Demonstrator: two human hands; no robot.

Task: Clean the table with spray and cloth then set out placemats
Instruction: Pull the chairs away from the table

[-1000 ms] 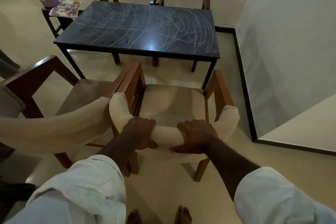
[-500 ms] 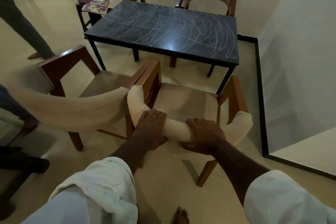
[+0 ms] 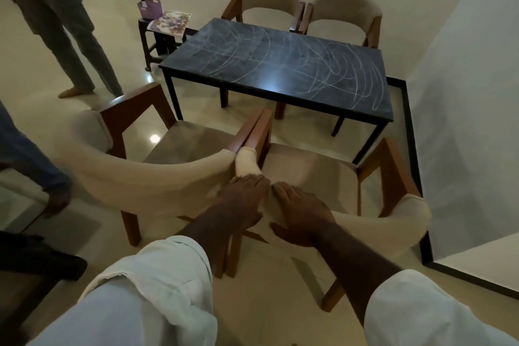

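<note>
From my end the risks start on the left. A bystander [image 3: 73, 45] stands on the open floor near the left chair [image 3: 157, 180], and if that chair gets shoved outward it could catch a foot. Its arm lies right against the arm of the right chair [image 3: 317, 174], so dragging one may snag the other and pull it along.

The left hand [image 3: 247, 201] is draped over the right chair's padded back rail near its left end, with the fingers curled over the top. The right hand [image 3: 303, 215] sits just beside it on the same rail, fingers over the top and thumb hooked behind. With both hands bunched at one end, I judge the chair could twist and swing its far side toward the wall [image 3: 463, 93].

Off the table's left corner, a side stool [image 3: 146, 34] carries a purple basket [image 3: 149, 8] and printed sheets [image 3: 170, 22], which may be the placemats. I see no spray or cloth. The table [image 3: 280, 64] stands beyond both near chairs and apart from them, with two more chairs at its far edge. Pale looping scribbles run across its dark top from end to end, and there is a glare spot near the front edge.
</note>
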